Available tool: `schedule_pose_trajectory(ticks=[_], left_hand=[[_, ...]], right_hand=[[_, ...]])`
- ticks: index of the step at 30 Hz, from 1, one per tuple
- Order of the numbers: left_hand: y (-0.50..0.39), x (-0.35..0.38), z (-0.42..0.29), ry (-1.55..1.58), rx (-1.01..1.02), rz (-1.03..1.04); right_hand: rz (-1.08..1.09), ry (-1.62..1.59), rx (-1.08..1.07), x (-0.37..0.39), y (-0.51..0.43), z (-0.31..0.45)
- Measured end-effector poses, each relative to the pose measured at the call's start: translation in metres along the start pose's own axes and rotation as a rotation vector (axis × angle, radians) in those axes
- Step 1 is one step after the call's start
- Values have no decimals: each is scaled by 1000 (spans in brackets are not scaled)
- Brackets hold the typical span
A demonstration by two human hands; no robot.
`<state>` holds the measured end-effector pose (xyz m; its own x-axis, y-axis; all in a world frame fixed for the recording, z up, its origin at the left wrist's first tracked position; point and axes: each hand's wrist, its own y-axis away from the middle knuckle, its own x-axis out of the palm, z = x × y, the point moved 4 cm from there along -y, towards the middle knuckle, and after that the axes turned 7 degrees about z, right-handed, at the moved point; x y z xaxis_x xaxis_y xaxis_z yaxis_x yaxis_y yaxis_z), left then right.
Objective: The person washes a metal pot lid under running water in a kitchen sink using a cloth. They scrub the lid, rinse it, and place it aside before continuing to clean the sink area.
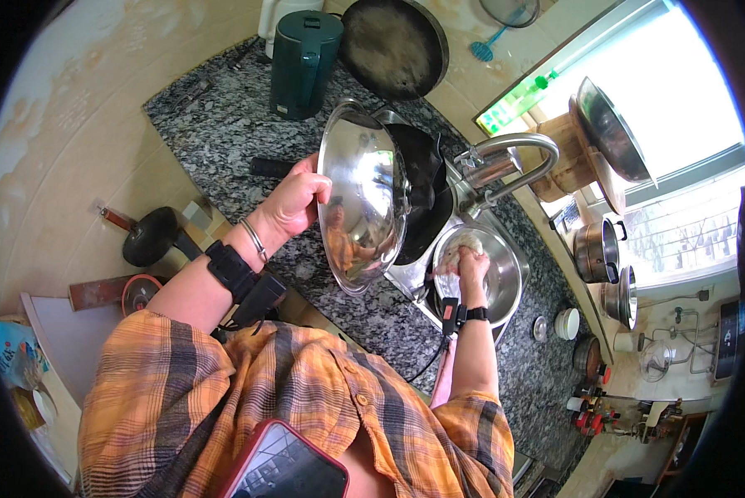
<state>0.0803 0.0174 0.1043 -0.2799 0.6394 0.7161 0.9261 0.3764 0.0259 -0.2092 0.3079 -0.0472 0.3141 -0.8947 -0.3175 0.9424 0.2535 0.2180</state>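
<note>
My left hand (301, 193) grips the rim of a domed metal lid (363, 205), tilted up on edge above the counter beside the sink. Behind the lid, a black wok (425, 168) lies in the left sink basin. My right hand (473, 264) is down inside a metal bowl (503, 274) in the right basin, with its fingers closed on a pale cloth (460, 244). A curved metal faucet (525, 140) rises behind the sink.
A dark green kettle (307, 65) and a large black pan (394, 50) stand at the back of the granite counter (223, 137). Pots (597, 252) and a wooden bucket (553, 149) line the window sill. Small white bowls (566, 324) sit on the counter to the right.
</note>
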Motion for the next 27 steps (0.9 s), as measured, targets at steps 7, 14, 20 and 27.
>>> schedule_pose_trajectory(ticks=[7, 14, 20, 27], left_hand=[[11, 13, 16, 25, 62, -19], [6, 27, 38, 107, 147, 24], [8, 24, 48, 128, 87, 3], [12, -3, 33, 177, -1, 99]], right_hand=[[306, -386, -212, 23, 80, 106], [278, -39, -758, 93, 198, 186], [273, 267, -955, 154, 182, 217], [286, 464, -877, 167, 170, 224]])
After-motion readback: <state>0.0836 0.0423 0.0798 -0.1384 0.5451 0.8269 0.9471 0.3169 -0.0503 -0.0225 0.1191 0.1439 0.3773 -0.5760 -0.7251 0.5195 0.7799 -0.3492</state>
